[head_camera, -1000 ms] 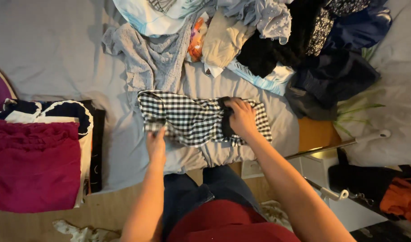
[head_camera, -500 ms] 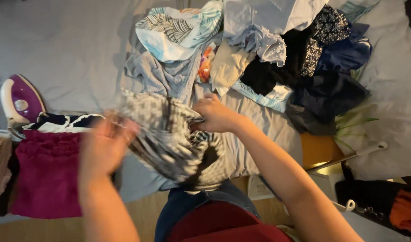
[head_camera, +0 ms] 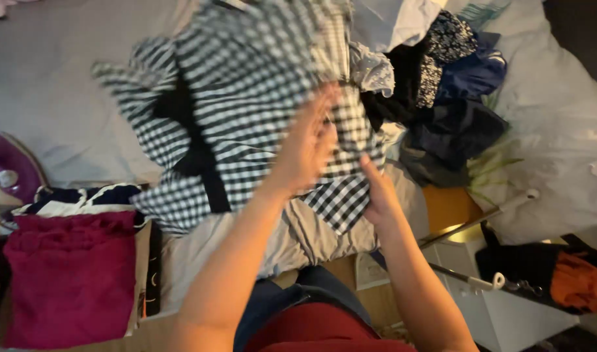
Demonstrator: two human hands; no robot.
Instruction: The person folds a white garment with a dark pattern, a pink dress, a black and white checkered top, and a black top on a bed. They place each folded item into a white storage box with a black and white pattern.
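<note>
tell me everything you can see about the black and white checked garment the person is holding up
The checked garment is thin woven cloth in a small black-and-white gingham, with solid black bands crossing it, one running down its left part. It is lifted off the bed and spread wide, motion-blurred, its lower edge hanging loose over the grey sheet. The left hand lies against its front near the middle; the right hand has its grip on the lower right edge. Behind it sits a pile of mixed clothes.

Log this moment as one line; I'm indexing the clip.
left hand: raised against checked garment | right hand: grips its lower edge | garment: lifted, blurred | beside: folded magenta cloth, iron
</note>
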